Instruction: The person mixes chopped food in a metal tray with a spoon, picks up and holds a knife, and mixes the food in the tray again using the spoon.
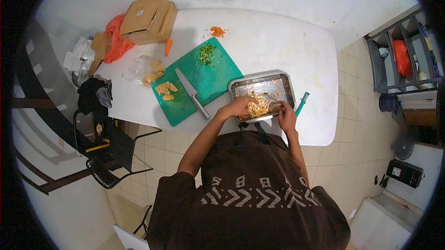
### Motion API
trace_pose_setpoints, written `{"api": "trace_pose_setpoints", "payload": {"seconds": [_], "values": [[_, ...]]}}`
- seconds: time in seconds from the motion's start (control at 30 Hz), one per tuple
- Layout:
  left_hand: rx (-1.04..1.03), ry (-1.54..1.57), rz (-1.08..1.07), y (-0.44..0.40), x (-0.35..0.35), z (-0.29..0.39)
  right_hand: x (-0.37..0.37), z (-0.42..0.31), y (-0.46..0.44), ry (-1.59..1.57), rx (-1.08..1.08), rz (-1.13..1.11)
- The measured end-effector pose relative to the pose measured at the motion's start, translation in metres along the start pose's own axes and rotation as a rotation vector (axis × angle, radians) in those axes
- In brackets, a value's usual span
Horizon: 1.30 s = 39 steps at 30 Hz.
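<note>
A rectangular metal tray (288, 76) holds a chopped mix (265, 106) of orange, green and pale bits. My left hand (239, 105) reaches over the tray's near left side, fingers extended into the mix and fingertips partly hidden. At the near right corner, my right hand (287, 117) has its fingers curled inward over the rim; what they pinch is too small to make out. Left of the tray lies a green cutting board (185, 83), with a knife (191, 91) across it, chopped greens (206, 54) and pale yellowish pieces (166, 90).
A teal-handled tool (303, 103) lies right of the tray. Farther back are orange shreds (217, 31), a carrot (168, 47), a cardboard box (147, 19) and a red plastic bag (116, 41). A clear bag (144, 70) sits left of the board. A black chair (121, 150) stands beside the table.
</note>
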<state>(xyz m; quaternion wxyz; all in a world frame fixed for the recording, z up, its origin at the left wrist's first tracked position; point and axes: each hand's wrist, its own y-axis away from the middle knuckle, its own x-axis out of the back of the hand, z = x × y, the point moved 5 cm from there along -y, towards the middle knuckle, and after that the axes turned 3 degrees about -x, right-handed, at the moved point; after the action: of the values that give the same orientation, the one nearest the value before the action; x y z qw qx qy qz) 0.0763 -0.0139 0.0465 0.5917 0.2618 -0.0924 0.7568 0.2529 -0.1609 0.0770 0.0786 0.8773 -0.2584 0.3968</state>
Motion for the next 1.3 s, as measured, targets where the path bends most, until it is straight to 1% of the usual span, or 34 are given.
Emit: {"api": "trace_pose_setpoints", "payload": {"seconds": [0.03,0.1,0.13,0.2,0.23,0.3,0.33,0.37,0.4,0.43,0.5,0.53,0.6,0.63,0.7,0.73,0.8,0.9,0.93,1.0,1.03,1.1,1.13,1.2,1.23,1.3], "values": [[-0.001,0.000,-0.002,0.000,-0.001,0.001,0.001,0.000,-0.001,0.000,-0.002,0.002],[-0.130,0.002,0.093,0.002,0.000,0.007,0.000,0.001,-0.002,0.010,-0.045,-0.035],[-0.131,0.002,0.092,0.001,-0.003,0.006,0.000,0.000,-0.002,0.011,-0.045,-0.034],[-0.021,-0.275,0.055,-0.002,-0.012,0.000,0.000,0.001,-0.002,-0.009,-0.052,-0.027],[-0.020,-0.273,0.057,-0.001,-0.018,0.000,-0.001,0.002,-0.002,-0.008,-0.050,-0.029],[-0.042,-0.730,0.065,0.001,-0.031,0.001,-0.003,0.002,-0.002,-0.004,-0.043,-0.025],[-0.040,-0.729,0.068,0.000,-0.042,-0.009,-0.004,0.003,-0.001,-0.003,-0.040,-0.027],[-0.073,-0.712,0.120,-0.001,-0.050,-0.017,-0.006,0.003,-0.001,0.002,-0.041,-0.035],[-0.108,-0.695,0.172,-0.001,-0.049,-0.013,-0.006,0.003,0.000,0.008,-0.042,-0.041],[-0.108,-0.696,0.173,-0.002,-0.048,-0.012,-0.006,0.003,0.000,0.008,-0.041,-0.040],[-0.043,-0.579,-0.039,-0.008,-0.049,-0.015,-0.007,0.004,0.000,0.012,-0.033,-0.030],[-0.046,-0.586,-0.039,-0.012,-0.043,-0.012,-0.008,0.005,0.000,0.009,-0.032,-0.023],[0.077,-0.458,-0.157,-0.021,-0.040,-0.019,-0.008,0.008,-0.001,0.021,-0.037,-0.017],[0.075,-0.461,-0.158,-0.024,-0.037,-0.022,-0.008,0.009,-0.002,0.020,-0.038,-0.013],[0.058,-0.271,-0.131,-0.027,-0.032,-0.026,-0.006,0.006,-0.003,-0.001,-0.002,0.001],[0.058,-0.272,-0.134,-0.026,-0.032,-0.027,-0.003,0.003,-0.005,-0.002,-0.005,0.002],[-0.001,-0.249,-0.035,-0.023,-0.024,-0.023,0.000,-0.002,-0.014,0.006,-0.022,-0.078],[-0.044,-0.226,-0.062,-0.012,-0.002,0.013,-0.012,0.009,-0.032,0.085,0.010,-0.073],[-0.046,-0.228,-0.060,-0.012,-0.007,0.006,-0.017,0.011,-0.038,0.086,0.012,-0.070],[-0.038,-0.330,0.112,-0.012,-0.005,-0.002,-0.026,0.015,-0.050,0.210,-0.083,-0.135],[-0.037,-0.330,0.117,-0.011,-0.007,-0.003,-0.028,0.011,-0.055,0.212,-0.079,-0.136],[0.061,-0.470,0.183,-0.005,-0.007,-0.008,-0.044,0.003,-0.058,0.343,-0.144,-0.337],[0.065,-0.467,0.189,-0.005,-0.008,-0.008,-0.045,-0.003,-0.057,0.346,-0.138,-0.341],[0.135,-0.608,0.135,-0.005,-0.011,-0.009,-0.055,-0.013,-0.048,0.372,-0.038,-0.543],[0.141,-0.604,0.138,-0.004,-0.009,-0.007,-0.056,-0.013,-0.046,0.374,-0.019,-0.548],[0.233,-0.533,0.081,-0.002,-0.008,-0.007,-0.046,-0.014,-0.042,0.365,-0.005,-0.584]]}}
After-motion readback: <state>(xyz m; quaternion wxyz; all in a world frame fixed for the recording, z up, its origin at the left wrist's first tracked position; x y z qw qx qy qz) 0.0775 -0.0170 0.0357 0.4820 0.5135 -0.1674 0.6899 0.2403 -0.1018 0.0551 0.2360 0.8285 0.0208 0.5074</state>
